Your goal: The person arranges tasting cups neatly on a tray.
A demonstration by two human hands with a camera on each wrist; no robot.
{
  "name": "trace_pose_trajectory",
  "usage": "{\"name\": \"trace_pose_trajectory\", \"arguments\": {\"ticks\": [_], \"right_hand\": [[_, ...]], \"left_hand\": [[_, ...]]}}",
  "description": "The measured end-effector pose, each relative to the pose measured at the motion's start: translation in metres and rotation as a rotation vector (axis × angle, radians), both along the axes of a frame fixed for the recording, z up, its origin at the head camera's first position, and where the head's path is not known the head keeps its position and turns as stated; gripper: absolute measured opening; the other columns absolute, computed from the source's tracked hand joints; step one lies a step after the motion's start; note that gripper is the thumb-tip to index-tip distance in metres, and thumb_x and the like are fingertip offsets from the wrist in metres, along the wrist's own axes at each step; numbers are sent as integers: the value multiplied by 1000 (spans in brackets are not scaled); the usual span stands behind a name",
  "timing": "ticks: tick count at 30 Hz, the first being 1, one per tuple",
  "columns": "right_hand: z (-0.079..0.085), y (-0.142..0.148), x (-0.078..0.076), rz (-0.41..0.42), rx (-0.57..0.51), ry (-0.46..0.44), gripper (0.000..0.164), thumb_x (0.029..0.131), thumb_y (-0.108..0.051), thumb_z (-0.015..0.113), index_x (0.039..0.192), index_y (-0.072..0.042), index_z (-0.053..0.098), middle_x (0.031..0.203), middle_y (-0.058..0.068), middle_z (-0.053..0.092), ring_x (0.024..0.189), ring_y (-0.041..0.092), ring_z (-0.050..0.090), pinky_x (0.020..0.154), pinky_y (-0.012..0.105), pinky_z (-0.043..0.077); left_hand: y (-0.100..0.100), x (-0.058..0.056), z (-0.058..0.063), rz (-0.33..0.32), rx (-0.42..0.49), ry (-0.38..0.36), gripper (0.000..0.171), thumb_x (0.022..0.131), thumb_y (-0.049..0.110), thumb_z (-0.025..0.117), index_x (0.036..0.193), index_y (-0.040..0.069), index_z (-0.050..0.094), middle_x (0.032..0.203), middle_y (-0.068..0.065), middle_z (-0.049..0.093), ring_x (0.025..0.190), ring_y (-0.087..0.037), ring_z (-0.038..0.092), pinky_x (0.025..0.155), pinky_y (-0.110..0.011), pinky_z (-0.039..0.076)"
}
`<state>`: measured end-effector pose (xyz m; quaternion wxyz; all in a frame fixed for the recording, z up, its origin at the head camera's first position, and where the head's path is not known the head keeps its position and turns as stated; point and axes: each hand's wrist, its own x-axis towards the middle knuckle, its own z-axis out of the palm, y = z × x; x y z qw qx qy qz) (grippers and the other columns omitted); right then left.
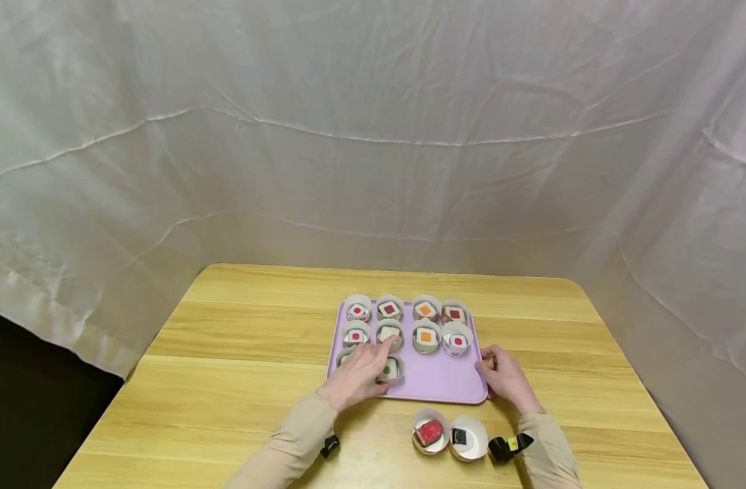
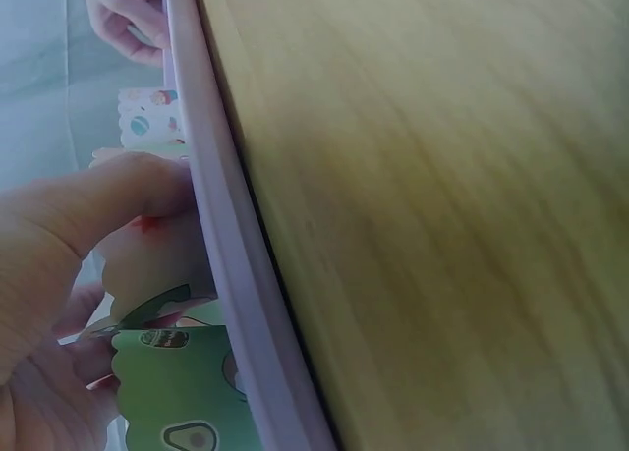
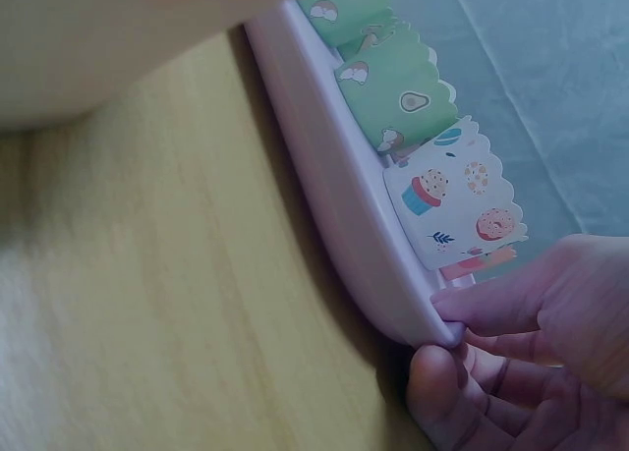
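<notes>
A lilac tray [image 1: 434,377] lies on the table with several paper baking cups standing on it in rows. My left hand [image 1: 361,373] reaches over the tray's front left. Its thumb and fingers are round a cup [image 1: 400,370] whose white piece has a green centre. In the left wrist view the thumb presses on that cup's near side, beside a green avocado-print cup [image 2: 182,387]. At the tray's right edge my right hand [image 1: 503,373] pinches the rim, thumb above and fingers below, near a white cup with cupcake and donut prints [image 3: 454,196].
Two more paper cups stand on the wooden table [image 1: 226,339] before the tray: one with a red piece [image 1: 429,432], one with a black-topped piece [image 1: 460,436]. Orange-centred pieces [image 1: 426,337] sit in cups mid-tray. Grey cloth [image 1: 373,183] hangs behind the table.
</notes>
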<state>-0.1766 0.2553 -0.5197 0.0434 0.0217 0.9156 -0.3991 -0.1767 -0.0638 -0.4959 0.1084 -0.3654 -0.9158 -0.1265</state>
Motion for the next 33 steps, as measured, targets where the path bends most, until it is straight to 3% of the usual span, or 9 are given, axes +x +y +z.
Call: {"name": "trace_pose_trajectory", "arguments": {"ticks": [3, 5, 11, 16, 23, 33], "right_hand": [[0, 0, 0, 0, -1, 2, 29, 95, -8, 59, 118, 9, 54, 73, 6, 59, 48, 13, 55, 48, 27, 47], [1, 0, 0, 6, -2, 11, 28, 95, -7, 59, 117, 10, 54, 72, 7, 59, 49, 13, 55, 48, 27, 46], [0, 0, 0, 8, 5, 16, 28, 95, -7, 59, 116, 10, 54, 71, 6, 59, 49, 13, 55, 48, 26, 46], [-2, 1, -1, 4, 5, 14, 29, 95, -8, 58, 117, 10, 54, 72, 6, 59, 48, 13, 55, 47, 26, 46], [0, 0, -1, 10, 5, 21, 28, 95, -8, 59, 116, 9, 54, 71, 6, 58, 47, 11, 53, 47, 25, 46], [4, -2, 1, 4, 11, 12, 28, 95, -7, 60, 117, 9, 54, 74, 8, 60, 49, 13, 55, 48, 26, 46]], "left_hand": [[0, 0, -1, 5, 5, -17, 83, 78, 25, 86, 143, 4, 40, 88, 2, 73, 91, -18, 70, 98, -40, 54], [-1, 1, -2, 11, 0, -18, 79, 79, 25, 85, 142, 4, 43, 99, -1, 74, 96, -18, 70, 101, -40, 53], [-2, 2, -5, 29, -59, 51, 73, 83, 33, 81, 141, 5, 47, 130, -9, 67, 117, -22, 65, 108, -42, 48], [-2, 3, -6, 61, -88, 70, 69, 87, 39, 77, 143, 9, 50, 133, -7, 64, 122, -23, 60, 109, -43, 48], [-2, 4, -8, 68, -59, 92, 69, 83, 35, 81, 141, 8, 53, 133, -8, 56, 119, -24, 57, 106, -42, 50], [0, 2, -14, 99, 15, 124, 57, 92, 39, 72, 139, 11, 57, 126, -6, 56, 111, -22, 57, 86, -34, 56]]}}
